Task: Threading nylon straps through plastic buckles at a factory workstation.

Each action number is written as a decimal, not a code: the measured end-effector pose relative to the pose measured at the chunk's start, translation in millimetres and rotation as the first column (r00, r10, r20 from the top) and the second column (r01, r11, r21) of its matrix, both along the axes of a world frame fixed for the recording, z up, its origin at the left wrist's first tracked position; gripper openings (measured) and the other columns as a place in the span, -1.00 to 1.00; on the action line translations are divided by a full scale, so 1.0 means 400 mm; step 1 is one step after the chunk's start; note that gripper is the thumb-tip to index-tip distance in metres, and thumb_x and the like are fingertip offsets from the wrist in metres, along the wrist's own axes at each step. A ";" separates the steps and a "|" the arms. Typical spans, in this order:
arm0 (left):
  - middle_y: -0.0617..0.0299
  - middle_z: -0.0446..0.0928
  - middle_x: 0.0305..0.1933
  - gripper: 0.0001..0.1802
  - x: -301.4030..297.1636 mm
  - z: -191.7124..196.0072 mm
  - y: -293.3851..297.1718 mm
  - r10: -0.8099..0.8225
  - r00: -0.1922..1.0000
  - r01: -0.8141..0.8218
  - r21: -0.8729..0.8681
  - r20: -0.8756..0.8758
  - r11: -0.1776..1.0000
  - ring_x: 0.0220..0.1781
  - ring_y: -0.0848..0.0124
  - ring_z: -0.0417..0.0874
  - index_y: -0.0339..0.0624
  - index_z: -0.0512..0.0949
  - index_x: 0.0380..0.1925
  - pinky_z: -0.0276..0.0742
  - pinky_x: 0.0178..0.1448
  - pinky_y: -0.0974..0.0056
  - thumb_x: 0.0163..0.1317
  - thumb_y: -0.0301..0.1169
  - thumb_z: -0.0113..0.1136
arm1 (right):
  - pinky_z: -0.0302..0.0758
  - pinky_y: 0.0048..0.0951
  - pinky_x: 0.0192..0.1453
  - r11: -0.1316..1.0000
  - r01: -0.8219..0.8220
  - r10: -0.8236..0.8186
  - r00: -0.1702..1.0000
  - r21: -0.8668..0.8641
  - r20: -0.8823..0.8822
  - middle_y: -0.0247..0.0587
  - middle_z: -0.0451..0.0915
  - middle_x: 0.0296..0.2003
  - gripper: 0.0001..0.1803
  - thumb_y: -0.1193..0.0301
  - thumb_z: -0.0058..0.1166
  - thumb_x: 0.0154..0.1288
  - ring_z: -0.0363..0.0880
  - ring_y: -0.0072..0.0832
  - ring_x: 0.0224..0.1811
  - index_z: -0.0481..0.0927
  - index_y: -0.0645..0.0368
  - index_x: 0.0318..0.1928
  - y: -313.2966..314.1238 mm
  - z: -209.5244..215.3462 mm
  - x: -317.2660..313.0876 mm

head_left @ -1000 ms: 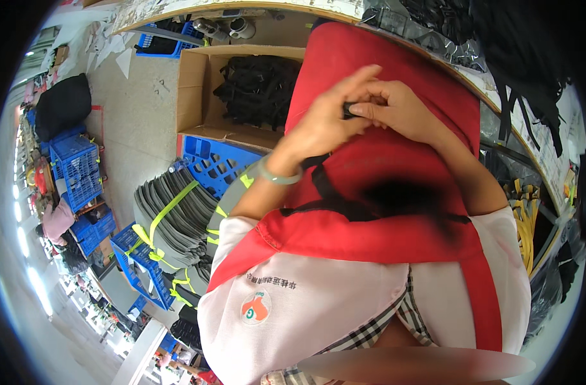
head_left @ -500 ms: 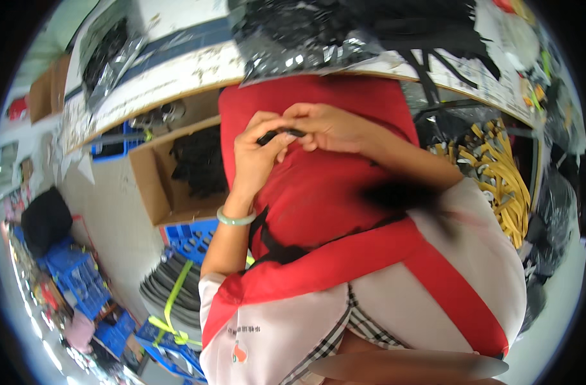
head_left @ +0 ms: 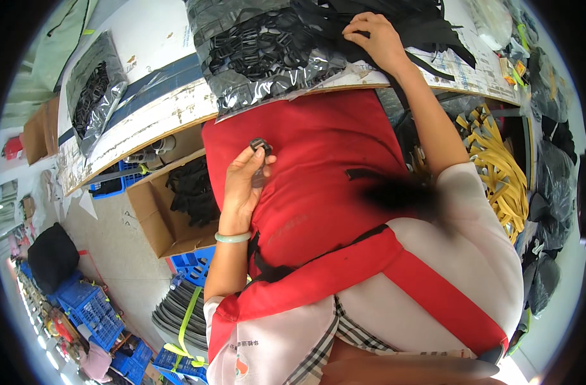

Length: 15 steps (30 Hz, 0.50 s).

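Observation:
My left hand [head_left: 243,179] is raised over the red apron [head_left: 305,147], closed with thumb and fingers on a small dark plastic buckle [head_left: 259,145]. The buckle sticks up above the fingertips. Out over the table, my right hand [head_left: 379,42] is at a heap of black straps [head_left: 427,25]. Its fingers are bent in toward the thumb among the straps; what lies between them cannot be made out. Left of that hand is a clear plastic bag [head_left: 261,54] full of black buckles. One black strap [head_left: 399,96] hangs over the table edge below my right forearm.
The white table [head_left: 158,96] has a worn front edge. A second bag of black parts [head_left: 94,90] lies at its left. Below are a cardboard box [head_left: 155,221] holding black pieces, strapped dark sheets [head_left: 180,317] and a blue crate [head_left: 91,308]. Yellow straps [head_left: 498,173] are heaped at the right.
My hands were together over the apron on a small black piece. The right has moved away to the strap heap on the table; the left keeps hold of the buckle.

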<state>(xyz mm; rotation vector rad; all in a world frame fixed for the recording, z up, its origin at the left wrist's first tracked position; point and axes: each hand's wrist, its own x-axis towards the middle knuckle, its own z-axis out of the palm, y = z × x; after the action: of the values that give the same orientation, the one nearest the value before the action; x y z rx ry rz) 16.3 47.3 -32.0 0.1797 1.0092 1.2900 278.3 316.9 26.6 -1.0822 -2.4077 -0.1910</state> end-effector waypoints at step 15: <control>0.20 0.56 -0.47 -0.77 0.031 0.041 -0.003 -0.015 0.999 0.017 0.047 -0.034 0.999 -0.55 0.48 0.51 -0.27 0.55 -0.32 0.36 -0.57 0.46 0.37 -0.31 0.10 | 0.45 -0.30 -0.01 0.948 -0.219 0.181 0.968 -0.231 -0.174 -0.19 0.64 -0.31 -0.89 0.41 0.24 0.05 0.57 -0.22 -0.19 0.69 0.15 -0.39 0.001 0.048 -0.012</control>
<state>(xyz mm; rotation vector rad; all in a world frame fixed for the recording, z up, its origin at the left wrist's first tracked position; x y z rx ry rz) 28.7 46.0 -15.4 0.2460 1.0038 1.3007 273.6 317.5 45.9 -0.9094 -2.4277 0.2603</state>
